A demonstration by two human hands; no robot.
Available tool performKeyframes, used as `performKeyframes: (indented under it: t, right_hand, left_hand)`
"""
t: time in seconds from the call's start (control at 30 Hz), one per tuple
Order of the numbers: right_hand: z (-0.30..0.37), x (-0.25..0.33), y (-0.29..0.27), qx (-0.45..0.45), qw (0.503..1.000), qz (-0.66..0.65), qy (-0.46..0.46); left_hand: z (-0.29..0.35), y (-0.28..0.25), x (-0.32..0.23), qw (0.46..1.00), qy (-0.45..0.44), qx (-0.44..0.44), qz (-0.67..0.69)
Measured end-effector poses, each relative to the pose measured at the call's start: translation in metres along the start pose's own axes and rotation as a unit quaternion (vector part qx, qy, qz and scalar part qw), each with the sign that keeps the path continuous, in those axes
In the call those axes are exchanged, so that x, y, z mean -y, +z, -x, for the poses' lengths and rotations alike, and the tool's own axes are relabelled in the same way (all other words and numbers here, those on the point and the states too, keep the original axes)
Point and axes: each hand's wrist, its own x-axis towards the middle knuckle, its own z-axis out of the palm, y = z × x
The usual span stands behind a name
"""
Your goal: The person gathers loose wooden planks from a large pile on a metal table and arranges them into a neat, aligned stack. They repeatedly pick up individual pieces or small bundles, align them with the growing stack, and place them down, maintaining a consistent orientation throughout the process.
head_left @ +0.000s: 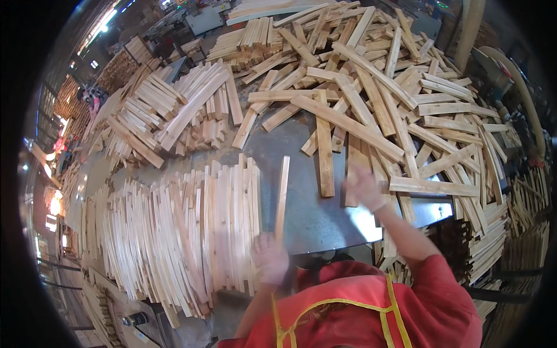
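My left hand (pixel 271 259), smeared by motion, is at the near end of a single wooden slat (pixel 282 200) standing apart on the metal table. Whether its fingers grip that slat cannot be made out. Just left of it runs a long row of slats (pixel 174 232) packed side by side. My right hand (pixel 364 188), also blurred, reaches over a pale slat (pixel 352 197) at the near edge of a big loose heap of slats (pixel 371 98). Its fingers overlap that slat, but a grip does not show clearly.
Shorter stacked slats (pixel 197 98) lie behind the row, at the far left of the metal table (pixel 307 223). More bundles (pixel 493 243) stand low at the right. A dark cylindrical object (pixel 135 319) is near the lower left. A thick pale hose (pixel 525 98) curves at the right.
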Motion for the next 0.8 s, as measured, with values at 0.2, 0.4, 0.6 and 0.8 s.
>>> performKeyframes:
  t: [0.2, 0.4, 0.6, 0.8]
  right_hand:
    - [-0.107, -0.098, -0.117, -0.044, 0.898, 0.416, 0.138]
    - [-0.056, -0.013, -0.083, 0.177, 0.937, 0.289, 0.085]
    - [-0.003, -0.003, 0.027, 0.247, 0.966, 0.038, -0.063]
    - [-0.134, -0.049, 0.068, -0.047, 0.994, -0.011, 0.097]
  left_hand:
    - [-0.034, -0.006, 0.011, 0.994, -0.040, 0.001, -0.100]
    - [-0.038, -0.012, -0.068, 0.980, 0.035, 0.041, 0.193]
    - [-0.087, 0.007, -0.123, 0.514, -0.172, 0.244, 0.804]
    - [-0.068, -0.017, -0.081, 0.463, -0.270, 0.225, 0.814]
